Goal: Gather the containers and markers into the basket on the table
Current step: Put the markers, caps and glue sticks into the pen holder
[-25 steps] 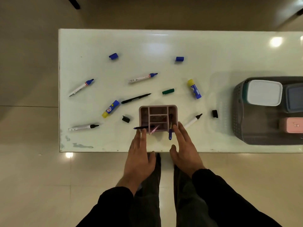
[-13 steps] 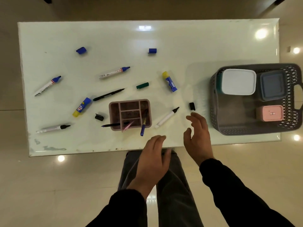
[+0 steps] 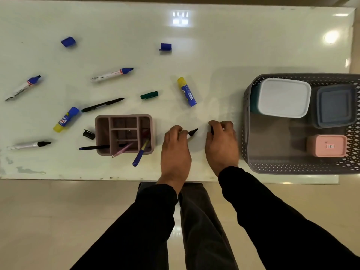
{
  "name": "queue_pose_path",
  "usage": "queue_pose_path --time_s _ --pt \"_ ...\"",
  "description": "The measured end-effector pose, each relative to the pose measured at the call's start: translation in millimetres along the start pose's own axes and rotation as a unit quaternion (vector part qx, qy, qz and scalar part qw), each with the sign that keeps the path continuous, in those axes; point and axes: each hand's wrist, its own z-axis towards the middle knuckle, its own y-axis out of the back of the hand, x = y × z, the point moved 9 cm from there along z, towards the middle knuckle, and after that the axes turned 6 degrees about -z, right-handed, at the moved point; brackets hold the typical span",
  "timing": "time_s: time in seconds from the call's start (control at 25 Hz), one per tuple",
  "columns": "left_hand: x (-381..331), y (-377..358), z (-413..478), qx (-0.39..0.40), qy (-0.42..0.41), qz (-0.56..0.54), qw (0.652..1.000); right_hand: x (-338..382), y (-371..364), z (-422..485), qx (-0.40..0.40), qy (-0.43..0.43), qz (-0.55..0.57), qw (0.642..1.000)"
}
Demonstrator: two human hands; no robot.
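Note:
A grey perforated basket (image 3: 245, 121) stands at the table's right end with a white-lidded container (image 3: 283, 97), a grey-blue container (image 3: 335, 108) and a pink container (image 3: 326, 145) inside. My left hand (image 3: 176, 151) is closed over a white marker with a black tip (image 3: 192, 132) lying on the table. My right hand (image 3: 222, 143) curls over a small black cap (image 3: 212, 131), mostly hidden by its fingers. A mauve pen organiser (image 3: 124, 118) with several pens sits left of my hands.
Scattered over the white table (image 3: 214, 55) are blue-tipped markers (image 3: 112, 74), a thin black pen (image 3: 103, 104), two glue sticks (image 3: 187, 91), a green cap (image 3: 149, 95), blue caps (image 3: 165, 46) and a black cap (image 3: 88, 134). The near table edge lies under my wrists.
Both hands have moved from in front of the organiser rightward onto the table. The left closed on the black-tipped marker, the right over the black cap. The camera has come closer.

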Motion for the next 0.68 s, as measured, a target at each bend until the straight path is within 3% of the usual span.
queue_pose_path --time_s 0.12,0.16,0.24,0.32,0.36,0.48,0.56,0.68 --pt "-15.3 10.6 1.0 -0.007 0.038 -0.027 0.999 -5.6 17.3 -12.0 -0.013 -0.050 0.210 0.976" --pt "-26.5 19.0 -2.0 -0.013 0.034 -0.043 0.998 -10.4 25.6 -18.5 -0.024 -0.092 0.312 0.945" --pt "-53.6 41.5 -13.3 -0.038 -0.004 -0.084 0.996 -19.3 43.2 -31.5 -0.039 -0.171 0.516 0.838" --pt "-73.3 62.2 -31.4 -0.053 -0.043 -0.108 0.992 -18.0 65.7 -38.0 -0.039 -0.180 0.631 0.753" --pt "-75.3 66.3 -38.5 -0.043 -0.041 -0.114 0.992 -14.2 76.6 -39.3 -0.032 -0.168 0.646 0.744" --pt "-62.9 66.7 -52.4 0.023 0.060 -0.127 0.990 6.5 105.9 -39.8 -0.013 -0.109 0.609 0.785" --pt "-75.5 87.8 -53.8 -0.004 0.016 -0.130 0.991 19.0 112.7 -39.5 -0.003 -0.086 0.591 0.802" --pt "-89.0 126.8 -54.7 -0.114 -0.082 -0.120 0.983 32.2 117.8 -41.2 0.011 -0.058 0.559 0.827"
